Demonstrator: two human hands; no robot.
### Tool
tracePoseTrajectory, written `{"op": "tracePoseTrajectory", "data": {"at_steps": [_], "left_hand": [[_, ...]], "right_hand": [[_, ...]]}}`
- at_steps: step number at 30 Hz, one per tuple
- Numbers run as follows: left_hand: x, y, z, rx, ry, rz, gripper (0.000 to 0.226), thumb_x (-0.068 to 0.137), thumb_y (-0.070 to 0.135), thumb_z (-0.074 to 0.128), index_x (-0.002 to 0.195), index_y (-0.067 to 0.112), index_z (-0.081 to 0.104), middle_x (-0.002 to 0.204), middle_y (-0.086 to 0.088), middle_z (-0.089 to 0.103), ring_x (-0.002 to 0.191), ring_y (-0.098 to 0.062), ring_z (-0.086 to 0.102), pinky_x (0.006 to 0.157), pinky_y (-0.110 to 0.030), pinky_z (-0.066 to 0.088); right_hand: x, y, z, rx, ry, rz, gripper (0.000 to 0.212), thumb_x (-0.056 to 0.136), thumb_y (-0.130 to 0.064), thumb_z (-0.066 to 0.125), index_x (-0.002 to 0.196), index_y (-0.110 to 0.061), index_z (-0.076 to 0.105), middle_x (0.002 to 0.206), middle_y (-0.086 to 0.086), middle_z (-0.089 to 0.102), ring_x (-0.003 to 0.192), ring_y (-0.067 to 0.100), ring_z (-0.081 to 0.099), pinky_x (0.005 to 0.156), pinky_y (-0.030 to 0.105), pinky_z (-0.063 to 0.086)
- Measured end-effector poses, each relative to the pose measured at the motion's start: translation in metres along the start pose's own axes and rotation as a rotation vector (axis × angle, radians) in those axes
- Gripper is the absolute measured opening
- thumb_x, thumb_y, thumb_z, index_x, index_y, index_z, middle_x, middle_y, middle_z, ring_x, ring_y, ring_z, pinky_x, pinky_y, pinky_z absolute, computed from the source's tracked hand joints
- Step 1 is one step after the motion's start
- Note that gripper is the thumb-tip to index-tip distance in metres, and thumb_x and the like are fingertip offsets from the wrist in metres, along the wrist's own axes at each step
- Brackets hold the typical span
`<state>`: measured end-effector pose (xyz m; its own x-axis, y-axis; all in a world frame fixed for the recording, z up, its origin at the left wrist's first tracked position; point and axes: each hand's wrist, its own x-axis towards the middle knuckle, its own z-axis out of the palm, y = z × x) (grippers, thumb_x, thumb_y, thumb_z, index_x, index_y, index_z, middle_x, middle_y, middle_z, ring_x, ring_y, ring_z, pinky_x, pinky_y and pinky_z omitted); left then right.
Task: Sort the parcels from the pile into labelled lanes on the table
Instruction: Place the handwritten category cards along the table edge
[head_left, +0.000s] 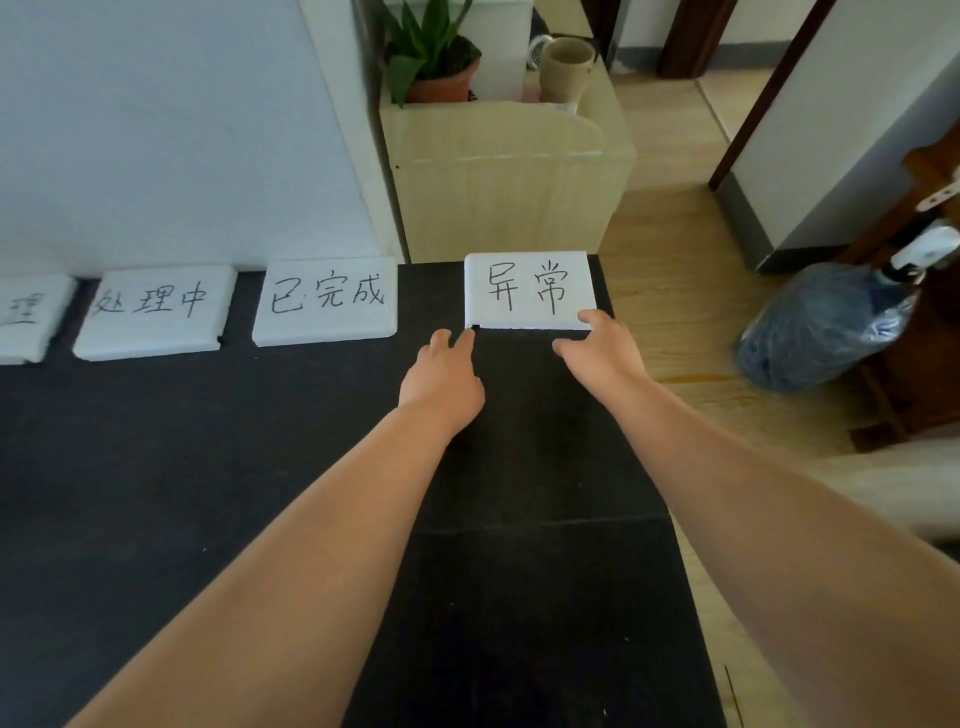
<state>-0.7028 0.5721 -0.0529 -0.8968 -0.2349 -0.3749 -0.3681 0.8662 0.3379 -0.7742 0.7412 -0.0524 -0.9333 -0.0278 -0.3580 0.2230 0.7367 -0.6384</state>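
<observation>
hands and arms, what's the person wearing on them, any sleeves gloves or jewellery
Nothing is worn. The left hand and right hand have no gloves, and no rings or watch show. Both forearms are uncovered, with no sleeve in view.

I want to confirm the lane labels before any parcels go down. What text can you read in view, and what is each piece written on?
"异常": handwritten on the rightmost white board.
"已完成": handwritten on the second board from the right.
"处理中": handwritten on the third board from the right.
"理": the only whole character showing on the leftmost board; the rest is cut off by the picture's edge.
No other text is readable.
</observation>
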Motion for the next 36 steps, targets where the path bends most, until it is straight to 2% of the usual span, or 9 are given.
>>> {"op": "tracePoseTrajectory", "data": {"at_steps": [2, 6, 10, 12, 18, 24, 28, 31, 36], "left_hand": [[-0.020, -0.003, -0.002, 0.025, 0.007, 0.010, 0.069, 0.099, 0.018, 0.052, 0.157, 0.023, 0.016, 0.162, -0.005, 0.016, 0.144, -0.028, 0.030, 0.105, -0.041, 0.044], [-0.061, -0.008, -0.005, 0.063, 0.040, 0.013, 0.067, 0.100, 0.019, 0.051, 0.157, 0.021, 0.017, 0.160, -0.007, 0.023, 0.142, -0.030, 0.032, 0.108, -0.043, 0.042], [-0.100, -0.018, -0.002, 0.071, 0.069, -0.008, 0.066, 0.100, 0.019, 0.050, 0.157, 0.021, 0.017, 0.160, -0.008, 0.024, 0.143, -0.029, 0.032, 0.111, -0.042, 0.038], [-0.117, -0.025, 0.000, 0.073, 0.087, -0.020, 0.065, 0.101, 0.019, 0.049, 0.157, 0.020, 0.017, 0.160, -0.008, 0.025, 0.143, -0.029, 0.031, 0.111, -0.041, 0.037], [-0.171, -0.055, 0.004, 0.066, 0.107, -0.064, 0.069, 0.099, 0.018, 0.053, 0.158, 0.021, 0.016, 0.160, -0.007, 0.026, 0.143, -0.029, 0.032, 0.113, -0.042, 0.036], [-0.229, -0.095, 0.004, 0.083, 0.161, -0.068, 0.068, 0.100, 0.020, 0.051, 0.157, 0.020, 0.016, 0.158, -0.007, 0.028, 0.142, -0.028, 0.032, 0.114, -0.041, 0.033], [-0.287, -0.148, -0.003, 0.068, 0.204, -0.095, 0.066, 0.100, 0.022, 0.051, 0.157, 0.019, 0.016, 0.158, -0.007, 0.029, 0.142, -0.027, 0.032, 0.114, -0.040, 0.032], [-0.337, -0.199, -0.006, 0.065, 0.221, -0.141, 0.065, 0.101, 0.021, 0.048, 0.157, 0.018, 0.016, 0.158, -0.006, 0.028, 0.142, -0.027, 0.032, 0.114, -0.040, 0.031], [-0.414, -0.293, -0.009, 0.007, 0.246, -0.276, 0.064, 0.101, 0.020, 0.046, 0.157, 0.018, 0.016, 0.158, -0.006, 0.027, 0.143, -0.028, 0.030, 0.114, -0.040, 0.031]], "right_hand": [[-0.023, -0.005, -0.001, -0.026, -0.008, -0.049, 0.059, 0.095, -0.026, 0.061, 0.149, -0.019, 0.039, 0.143, 0.006, 0.044, 0.107, 0.020, 0.052, 0.066, 0.023, 0.038], [-0.068, -0.012, 0.001, -0.048, -0.029, -0.119, 0.056, 0.096, -0.027, 0.062, 0.147, -0.020, 0.041, 0.146, 0.004, 0.044, 0.109, 0.018, 0.053, 0.059, 0.015, 0.032], [-0.104, -0.018, 0.013, -0.067, -0.033, -0.173, 0.059, 0.095, -0.029, 0.064, 0.148, -0.023, 0.040, 0.151, 0.003, 0.041, 0.130, 0.022, 0.050, 0.084, 0.026, 0.043], [-0.119, -0.020, 0.020, -0.086, -0.051, -0.196, 0.060, 0.095, -0.029, 0.065, 0.149, -0.024, 0.039, 0.152, 0.003, 0.040, 0.132, 0.023, 0.048, 0.089, 0.029, 0.044], [-0.169, -0.020, 0.037, -0.124, -0.155, -0.219, 0.062, 0.095, -0.021, 0.061, 0.151, -0.026, 0.036, 0.152, 0.003, 0.039, 0.127, 0.023, 0.051, 0.073, 0.025, 0.039], [-0.231, -0.030, 0.062, -0.177, -0.188, -0.244, 0.062, 0.095, -0.026, 0.062, 0.151, -0.025, 0.036, 0.152, 0.005, 0.039, 0.121, 0.023, 0.055, 0.073, 0.026, 0.042], [-0.290, -0.050, 0.096, -0.197, -0.202, -0.284, 0.062, 0.096, -0.025, 0.062, 0.152, -0.024, 0.035, 0.152, 0.005, 0.038, 0.115, 0.021, 0.055, 0.065, 0.024, 0.038], [-0.341, -0.071, 0.134, -0.211, -0.233, -0.324, 0.062, 0.096, -0.025, 0.062, 0.152, -0.024, 0.035, 0.153, 0.004, 0.038, 0.120, 0.022, 0.055, 0.067, 0.024, 0.038], [-0.428, -0.110, 0.209, -0.199, -0.332, -0.410, 0.061, 0.096, -0.028, 0.062, 0.151, -0.025, 0.036, 0.148, 0.004, 0.041, 0.121, 0.022, 0.053, 0.079, 0.029, 0.040]]}}
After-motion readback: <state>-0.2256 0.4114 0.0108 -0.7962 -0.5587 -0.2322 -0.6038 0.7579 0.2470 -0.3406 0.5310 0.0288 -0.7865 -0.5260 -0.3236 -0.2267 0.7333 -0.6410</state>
